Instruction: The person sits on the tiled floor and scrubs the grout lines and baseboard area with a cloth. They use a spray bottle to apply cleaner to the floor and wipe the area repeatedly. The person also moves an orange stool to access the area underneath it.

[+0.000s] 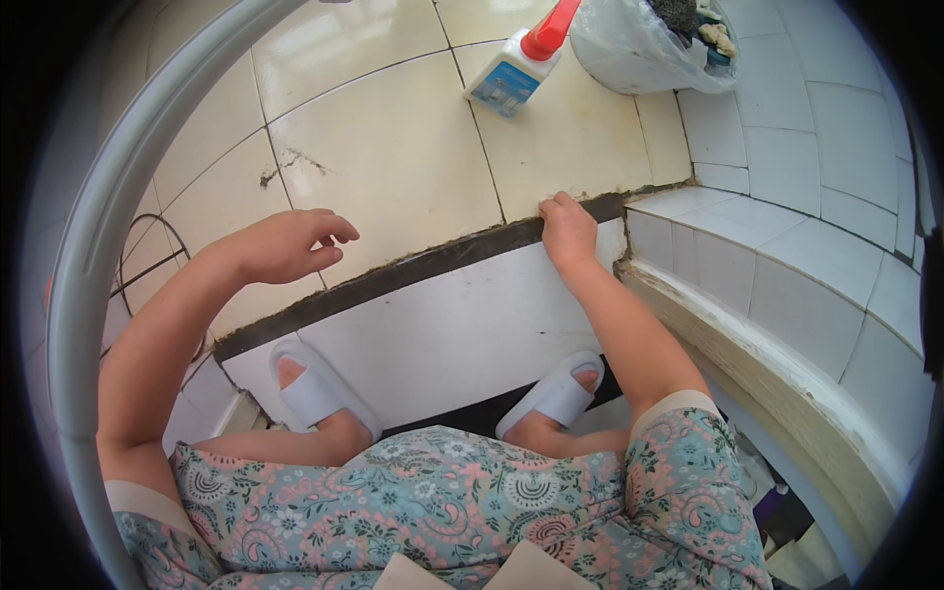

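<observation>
Dark strip (462,253) runs on a slant across the floor, between the cream tiles (383,147) ahead and the white slab (442,307) nearer me. Its far edge is ragged and grimy.

My right hand (568,234) is at the strip's right-hand part, fingers curled in toward the palm, knuckles up. Fingertips hidden; cannot tell whether anything is pinched in them, or whether they touch the strip.

My left hand (300,244) is over the cream tiles, just beyond the strip's left-hand part. Half open, fingers loosely bent, thumb apart from them; nothing in its grasp. Tile beyond it carries a dark chipped mark (307,162).

Farther out, ahead of my right hand: white bottle (514,79) with a blue label and red top, on the tiles. Beside it, a clear plastic bag (629,49) holds a dark clump and pale scraps.

Right side: low ledge (747,236) faced in white tile, its near edge rough, meeting the tiled wall (826,128).

Left side: thick grey tube (84,265) arcs past close to the camera; thin black cable (180,236) loops behind it.

Near me: pale slippers (324,388) on my feet, set apart; floral garment (442,492) across my lap.
</observation>
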Available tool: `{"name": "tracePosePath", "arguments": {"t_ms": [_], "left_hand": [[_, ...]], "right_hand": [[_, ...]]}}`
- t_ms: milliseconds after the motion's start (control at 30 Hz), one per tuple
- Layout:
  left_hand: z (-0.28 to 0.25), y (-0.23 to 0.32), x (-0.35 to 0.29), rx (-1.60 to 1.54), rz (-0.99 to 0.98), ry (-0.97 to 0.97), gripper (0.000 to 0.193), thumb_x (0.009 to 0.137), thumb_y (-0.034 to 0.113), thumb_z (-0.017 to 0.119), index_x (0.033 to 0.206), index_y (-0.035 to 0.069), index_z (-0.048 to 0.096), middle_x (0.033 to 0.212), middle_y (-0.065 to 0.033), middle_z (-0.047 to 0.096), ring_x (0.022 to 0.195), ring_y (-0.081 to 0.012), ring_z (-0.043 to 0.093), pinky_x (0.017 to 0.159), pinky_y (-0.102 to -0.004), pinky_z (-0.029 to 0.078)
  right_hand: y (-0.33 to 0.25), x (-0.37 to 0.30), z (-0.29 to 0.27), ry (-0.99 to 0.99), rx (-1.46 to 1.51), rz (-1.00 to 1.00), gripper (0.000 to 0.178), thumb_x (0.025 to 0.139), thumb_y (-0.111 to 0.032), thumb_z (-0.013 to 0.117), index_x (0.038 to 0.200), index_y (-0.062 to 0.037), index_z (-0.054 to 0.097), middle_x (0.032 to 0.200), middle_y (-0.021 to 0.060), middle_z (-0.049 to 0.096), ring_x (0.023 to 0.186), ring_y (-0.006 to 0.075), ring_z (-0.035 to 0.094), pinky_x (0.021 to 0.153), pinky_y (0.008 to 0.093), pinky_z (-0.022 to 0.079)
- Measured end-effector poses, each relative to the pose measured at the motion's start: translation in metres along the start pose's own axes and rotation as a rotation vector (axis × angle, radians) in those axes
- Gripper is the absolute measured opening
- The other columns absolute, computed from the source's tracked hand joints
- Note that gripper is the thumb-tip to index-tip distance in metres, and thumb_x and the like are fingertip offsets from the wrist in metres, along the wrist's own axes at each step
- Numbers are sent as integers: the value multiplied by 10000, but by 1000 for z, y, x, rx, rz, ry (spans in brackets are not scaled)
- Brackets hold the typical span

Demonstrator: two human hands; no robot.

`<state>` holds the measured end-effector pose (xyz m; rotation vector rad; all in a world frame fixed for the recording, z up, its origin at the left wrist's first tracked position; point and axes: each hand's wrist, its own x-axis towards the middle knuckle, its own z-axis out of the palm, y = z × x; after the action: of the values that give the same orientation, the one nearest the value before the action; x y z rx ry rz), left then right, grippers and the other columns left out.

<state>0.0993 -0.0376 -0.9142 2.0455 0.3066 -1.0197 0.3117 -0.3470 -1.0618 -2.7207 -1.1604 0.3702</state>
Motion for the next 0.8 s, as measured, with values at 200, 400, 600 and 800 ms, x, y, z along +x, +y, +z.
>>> {"name": "tracePosePath", "arguments": {"t_ms": [200, 400, 600, 800], "left_hand": [[-2, 3, -2, 12, -18, 30, 317, 898, 165, 513, 1186, 40, 558, 1147, -116, 593, 1038, -237, 582, 907, -364, 460], [8, -7, -9, 8, -24, 16, 307, 899, 164, 511, 1176, 46, 566, 1137, -118, 598, 1028, -240, 587, 906, -364, 460], [4, -3, -9, 34, -16, 35, 309, 899, 159, 508, 1182, 47, 562, 1136, -111, 600, 1023, -239, 588, 907, -360, 460], [-3, 6, -6, -61, -1, 76, 320, 894, 165, 490, 1171, 24, 568, 1148, -140, 591, 1024, -259, 593, 901, -364, 465]], "right_hand": [[40, 10, -12, 53, -73, -41, 139, 762, -9, 556, 854, -110, 576, 895, 49, 545, 900, 266, 574, 700, 410, 505], [82, 33, -21, 44, -160, 121, 106, 760, -24, 559, 823, -85, 618, 888, 78, 595, 883, 292, 595, 739, 409, 498], [13, 15, -2, -29, 58, -72, 63, 789, -62, 578, 815, -91, 628, 874, 88, 605, 876, 305, 596, 745, 416, 493], [70, 30, -10, 86, 23, 150, 65, 813, -108, 593, 840, -81, 645, 883, 114, 621, 867, 322, 602, 746, 418, 493]]}}
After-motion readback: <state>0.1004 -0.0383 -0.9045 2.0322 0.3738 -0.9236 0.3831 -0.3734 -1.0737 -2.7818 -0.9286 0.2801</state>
